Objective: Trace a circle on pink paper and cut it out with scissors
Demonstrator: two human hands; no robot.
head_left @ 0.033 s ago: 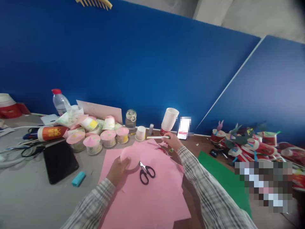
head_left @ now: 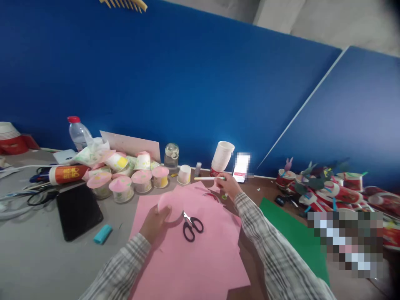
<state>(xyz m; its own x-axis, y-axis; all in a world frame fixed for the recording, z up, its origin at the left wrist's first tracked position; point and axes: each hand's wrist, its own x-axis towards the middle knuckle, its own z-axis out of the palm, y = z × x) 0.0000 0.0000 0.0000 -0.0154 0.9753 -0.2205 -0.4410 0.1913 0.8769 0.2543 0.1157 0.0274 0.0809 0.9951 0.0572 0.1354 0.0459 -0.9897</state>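
Note:
My left hand (head_left: 156,221) is closed on the edge of a pink paper disc (head_left: 173,205), thumb on top, over the pink paper sheets (head_left: 200,266). Black-handled scissors (head_left: 191,226) lie on the sheets just right of the disc, their blades toward it. Farther back, my right hand (head_left: 230,186) pinches a slim white pen (head_left: 205,178) with a yellowish end, held nearly level and pointing left. Beyond that hand leans a stack of white paper cups (head_left: 223,156). A single paper cup (head_left: 184,174) stands left of the pen's end.
Several cups with pink paper tops (head_left: 142,181) stand at the back left, near a glass jar (head_left: 171,156). A black tablet-like slab (head_left: 79,212) and a blue block (head_left: 103,234) lie left. On the right are green paper (head_left: 293,233), a phone (head_left: 240,168) and a pile of red cups (head_left: 343,193).
My right hand has shifted slightly to the right with the pen. My left hand, the disc and the scissors stay put.

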